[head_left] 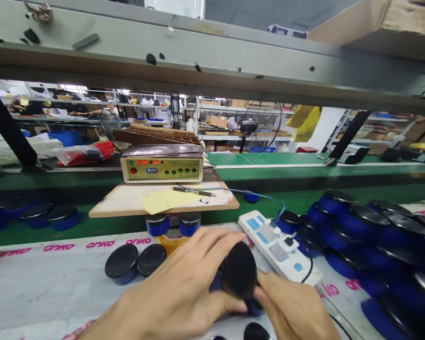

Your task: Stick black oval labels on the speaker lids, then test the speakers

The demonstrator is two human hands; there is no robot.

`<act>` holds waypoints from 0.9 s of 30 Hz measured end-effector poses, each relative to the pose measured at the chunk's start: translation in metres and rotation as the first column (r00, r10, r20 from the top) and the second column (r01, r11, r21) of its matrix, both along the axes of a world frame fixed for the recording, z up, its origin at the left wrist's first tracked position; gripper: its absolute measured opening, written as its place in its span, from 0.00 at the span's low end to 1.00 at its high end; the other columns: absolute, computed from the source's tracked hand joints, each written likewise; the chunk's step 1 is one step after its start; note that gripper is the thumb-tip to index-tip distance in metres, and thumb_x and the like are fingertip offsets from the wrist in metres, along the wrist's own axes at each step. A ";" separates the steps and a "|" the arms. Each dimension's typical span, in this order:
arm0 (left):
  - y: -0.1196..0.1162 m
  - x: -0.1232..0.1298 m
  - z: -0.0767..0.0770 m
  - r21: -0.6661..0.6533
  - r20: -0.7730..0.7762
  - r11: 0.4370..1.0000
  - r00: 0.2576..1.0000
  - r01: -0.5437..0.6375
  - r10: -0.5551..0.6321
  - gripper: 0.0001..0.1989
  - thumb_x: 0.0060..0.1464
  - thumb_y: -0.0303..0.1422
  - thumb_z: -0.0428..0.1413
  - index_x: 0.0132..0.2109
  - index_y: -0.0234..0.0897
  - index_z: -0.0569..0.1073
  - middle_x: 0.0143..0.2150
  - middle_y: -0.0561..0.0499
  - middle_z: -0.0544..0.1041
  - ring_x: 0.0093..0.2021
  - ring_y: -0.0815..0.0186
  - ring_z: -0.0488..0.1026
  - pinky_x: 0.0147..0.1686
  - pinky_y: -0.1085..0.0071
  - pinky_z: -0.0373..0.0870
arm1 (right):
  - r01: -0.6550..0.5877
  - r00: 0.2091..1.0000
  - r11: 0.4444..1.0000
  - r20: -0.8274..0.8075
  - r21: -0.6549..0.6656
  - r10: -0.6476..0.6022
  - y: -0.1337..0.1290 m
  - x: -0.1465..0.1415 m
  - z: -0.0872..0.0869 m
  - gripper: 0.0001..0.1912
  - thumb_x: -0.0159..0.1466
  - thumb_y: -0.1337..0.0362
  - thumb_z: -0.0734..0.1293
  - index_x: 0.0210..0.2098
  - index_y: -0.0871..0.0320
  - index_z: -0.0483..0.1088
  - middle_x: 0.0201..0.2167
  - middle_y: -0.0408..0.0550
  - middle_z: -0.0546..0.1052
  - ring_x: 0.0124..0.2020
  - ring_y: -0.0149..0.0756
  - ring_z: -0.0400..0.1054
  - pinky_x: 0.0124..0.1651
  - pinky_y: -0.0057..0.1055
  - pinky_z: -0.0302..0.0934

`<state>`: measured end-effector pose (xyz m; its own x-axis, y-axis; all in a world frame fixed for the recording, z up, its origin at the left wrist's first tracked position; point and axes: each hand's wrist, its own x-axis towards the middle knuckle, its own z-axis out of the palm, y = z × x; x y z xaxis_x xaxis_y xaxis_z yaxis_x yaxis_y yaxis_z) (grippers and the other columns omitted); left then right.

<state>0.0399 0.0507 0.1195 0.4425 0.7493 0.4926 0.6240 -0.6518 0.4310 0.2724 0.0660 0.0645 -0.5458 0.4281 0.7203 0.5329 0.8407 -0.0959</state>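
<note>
In the lower middle of the head view, my left hand [184, 281] is wrapped round a dark round unit [239, 270] with a black flat face, its thumb along the lower edge. My right hand [292, 302] is closed at the unit's right side, its fingers pressed against it. The unit is tilted, with blue showing at its lower left. Two black-topped round units [121, 263] lie on the covered table left of my hands. More black discs show below the held unit, partly cut off by the frame's bottom edge.
A white power strip [276, 248] with plugs lies right of my hands. Stacked blue and black units [368, 236] fill the right side. Ahead, a wooden board [127, 200] holds a control box [163, 169], yellow paper and a pen. A metal beam [198, 61] crosses above.
</note>
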 end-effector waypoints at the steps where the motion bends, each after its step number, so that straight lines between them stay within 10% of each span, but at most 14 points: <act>1: 0.004 -0.005 0.002 0.045 0.047 0.994 0.995 -0.095 0.093 0.30 0.52 0.36 0.60 0.60 0.47 0.57 0.56 0.52 0.66 0.56 0.64 0.64 0.56 0.71 0.61 | 0.121 0.992 0.991 -0.036 0.062 -0.119 0.001 0.007 0.002 0.07 0.65 0.67 0.60 0.39 0.59 0.70 0.27 0.46 0.75 0.26 0.31 0.70 0.29 0.25 0.60; 3: 0.014 -0.013 0.004 0.112 0.212 0.948 0.939 -0.298 0.270 0.29 0.53 0.32 0.59 0.59 0.47 0.57 0.56 0.51 0.65 0.55 0.62 0.64 0.57 0.67 0.60 | 0.459 0.871 0.888 -0.219 0.039 -0.440 0.005 0.023 0.007 0.10 0.64 0.60 0.63 0.40 0.58 0.72 0.29 0.47 0.77 0.25 0.32 0.69 0.29 0.27 0.59; 5: 0.020 -0.014 0.000 0.076 0.281 0.922 0.895 -0.379 0.345 0.29 0.51 0.32 0.59 0.58 0.47 0.58 0.56 0.51 0.65 0.55 0.61 0.64 0.57 0.64 0.60 | 0.687 0.586 0.688 -0.381 -0.234 -0.715 0.010 0.039 0.015 0.15 0.64 0.54 0.61 0.39 0.57 0.72 0.29 0.47 0.75 0.22 0.32 0.66 0.27 0.29 0.57; 7: 0.025 -0.006 -0.008 0.002 0.220 0.948 0.925 -0.318 0.310 0.29 0.51 0.36 0.60 0.57 0.47 0.58 0.57 0.50 0.64 0.58 0.59 0.61 0.58 0.62 0.58 | 0.684 0.341 0.540 -0.440 -0.490 -0.831 0.017 0.056 0.022 0.16 0.63 0.52 0.60 0.37 0.57 0.71 0.27 0.48 0.72 0.23 0.33 0.64 0.27 0.30 0.55; 10: 0.034 0.016 -0.027 -0.152 0.131 0.964 0.963 -0.217 0.237 0.27 0.52 0.38 0.58 0.57 0.46 0.58 0.58 0.50 0.64 0.58 0.59 0.61 0.58 0.62 0.59 | 0.647 0.208 0.492 -0.486 -0.582 -0.849 0.026 0.081 0.027 0.16 0.65 0.52 0.56 0.30 0.57 0.64 0.27 0.48 0.69 0.29 0.35 0.64 0.33 0.31 0.55; 19: 0.086 0.025 -0.065 -0.398 -0.075 0.901 0.985 -0.175 0.158 0.22 0.54 0.40 0.53 0.54 0.38 0.66 0.52 0.42 0.69 0.52 0.52 0.69 0.52 0.56 0.63 | 0.750 0.112 0.342 -0.401 -0.566 -0.909 0.044 0.134 0.011 0.20 0.60 0.45 0.58 0.34 0.57 0.58 0.25 0.49 0.70 0.26 0.38 0.64 0.31 0.33 0.54; 27: 0.065 0.020 -0.051 -0.361 -0.001 0.916 0.982 -0.176 0.189 0.22 0.56 0.48 0.50 0.53 0.43 0.68 0.59 0.47 0.65 0.59 0.50 0.61 0.57 0.56 0.58 | 0.854 0.422 0.450 -0.156 -0.261 -0.893 0.112 0.151 0.034 0.17 0.53 0.58 0.64 0.39 0.61 0.62 0.44 0.58 0.70 0.59 0.52 0.50 0.60 0.49 0.40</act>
<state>0.0599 0.1158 0.0689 0.2694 0.9444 0.1886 0.6984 -0.3264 0.6369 0.4230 0.1781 0.0984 0.3536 0.6629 0.6599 0.9142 -0.0955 -0.3938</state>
